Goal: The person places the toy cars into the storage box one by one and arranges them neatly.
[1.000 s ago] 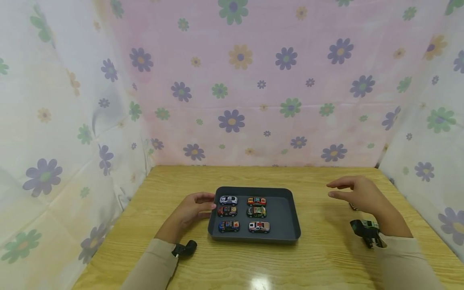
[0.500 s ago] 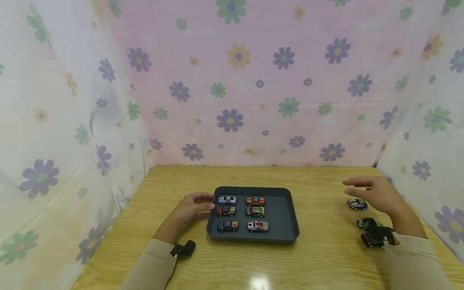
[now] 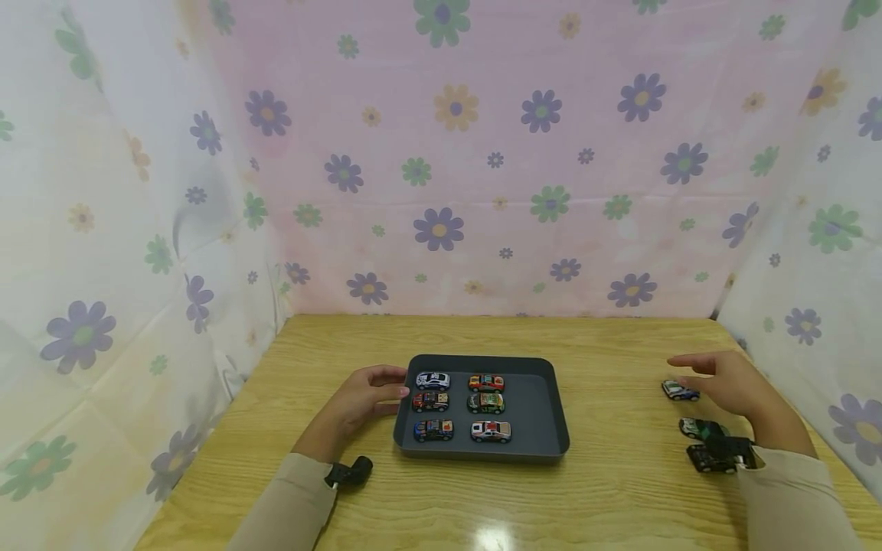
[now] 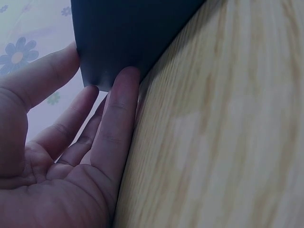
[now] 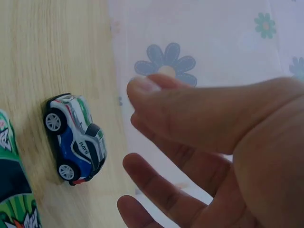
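Note:
A dark grey tray [image 3: 537, 413] sits mid-table with several toy cars in two rows, among them a white one [image 3: 432, 380] and an orange one [image 3: 485, 383]. My left hand [image 3: 402, 383] rests against the tray's left wall; in the left wrist view its thumb and straight fingers [image 4: 118, 109] touch the tray's corner [image 4: 123, 38]. My right hand [image 3: 678, 371] hovers open just right of a blue-and-white toy car [image 3: 680, 391] on the table. In the right wrist view that car [image 5: 76, 137] lies below the spread thumb and fingers [image 5: 156, 190], apart from them.
A green toy car [image 3: 699, 427] stands near my right wrist, seen also in the right wrist view [image 5: 12, 190]. A dark car [image 3: 703, 458] lies beside the wrist camera. Flowered cloth walls [image 3: 441, 153] close the wooden table [image 3: 606, 490] on three sides.
My right hand has moved right and down toward the blue-and-white car, uncovering the cars on the table. The left hand and the tray have stayed still.

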The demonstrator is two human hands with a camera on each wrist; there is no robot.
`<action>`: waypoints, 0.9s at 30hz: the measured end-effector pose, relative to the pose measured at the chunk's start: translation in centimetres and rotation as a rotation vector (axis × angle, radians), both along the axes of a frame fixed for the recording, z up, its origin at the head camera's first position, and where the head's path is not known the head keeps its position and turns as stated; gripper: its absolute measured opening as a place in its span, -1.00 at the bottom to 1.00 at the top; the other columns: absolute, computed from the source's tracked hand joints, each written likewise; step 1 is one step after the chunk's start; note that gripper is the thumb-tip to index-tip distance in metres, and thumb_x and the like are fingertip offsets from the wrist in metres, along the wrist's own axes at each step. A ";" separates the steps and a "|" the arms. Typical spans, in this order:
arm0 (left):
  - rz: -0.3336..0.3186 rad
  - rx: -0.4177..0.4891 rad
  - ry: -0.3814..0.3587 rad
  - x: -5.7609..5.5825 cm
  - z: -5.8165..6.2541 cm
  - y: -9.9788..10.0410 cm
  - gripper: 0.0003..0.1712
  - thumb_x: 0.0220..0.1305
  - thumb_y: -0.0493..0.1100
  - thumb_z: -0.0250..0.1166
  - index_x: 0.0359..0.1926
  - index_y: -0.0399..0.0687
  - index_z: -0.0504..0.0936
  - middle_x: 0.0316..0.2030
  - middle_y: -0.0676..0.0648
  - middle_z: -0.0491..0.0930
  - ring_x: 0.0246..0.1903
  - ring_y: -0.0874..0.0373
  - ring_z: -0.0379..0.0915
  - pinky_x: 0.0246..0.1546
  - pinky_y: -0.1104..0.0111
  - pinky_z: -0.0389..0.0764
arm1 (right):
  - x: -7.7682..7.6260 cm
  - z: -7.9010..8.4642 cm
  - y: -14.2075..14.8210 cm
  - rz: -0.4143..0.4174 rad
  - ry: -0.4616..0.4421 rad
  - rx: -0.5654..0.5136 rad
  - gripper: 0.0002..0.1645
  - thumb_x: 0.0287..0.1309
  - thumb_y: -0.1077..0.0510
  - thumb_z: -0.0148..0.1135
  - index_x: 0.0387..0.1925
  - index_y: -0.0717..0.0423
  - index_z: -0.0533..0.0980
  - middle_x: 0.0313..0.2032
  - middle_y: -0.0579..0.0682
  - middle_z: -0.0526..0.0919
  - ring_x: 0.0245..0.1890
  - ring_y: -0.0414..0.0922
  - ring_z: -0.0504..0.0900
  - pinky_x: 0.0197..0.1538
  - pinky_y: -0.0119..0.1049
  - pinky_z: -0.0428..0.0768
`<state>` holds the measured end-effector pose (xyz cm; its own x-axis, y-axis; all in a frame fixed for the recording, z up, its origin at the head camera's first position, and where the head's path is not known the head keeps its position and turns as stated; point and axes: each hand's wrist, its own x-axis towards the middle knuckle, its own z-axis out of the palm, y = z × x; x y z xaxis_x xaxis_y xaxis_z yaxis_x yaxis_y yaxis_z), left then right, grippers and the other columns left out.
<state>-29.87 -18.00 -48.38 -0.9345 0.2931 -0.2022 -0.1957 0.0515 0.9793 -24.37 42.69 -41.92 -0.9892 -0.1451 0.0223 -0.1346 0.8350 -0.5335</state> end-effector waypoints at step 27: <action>-0.008 -0.003 0.004 0.2 0.2 0.1 -0.37 0.29 -0.26 0.47 0.33 -0.31 0.50 0.23 -0.30 0.57 0.03 0.06 0.66 0.09 0.11 0.74 | -0.7 -1.5 1.3 -0.071 -0.092 0.057 -0.52 0.32 0.22 0.27 0.22 0.32 0.59 0.22 0.55 0.51 0.21 0.58 0.40 -0.01 0.35 0.60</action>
<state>-29.69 -17.94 -48.21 -0.9329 0.2997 -0.1996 -0.1917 0.0558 0.9799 -25.05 43.96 -43.41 -0.9944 -0.0735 -0.0758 -0.0268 0.8700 -0.4923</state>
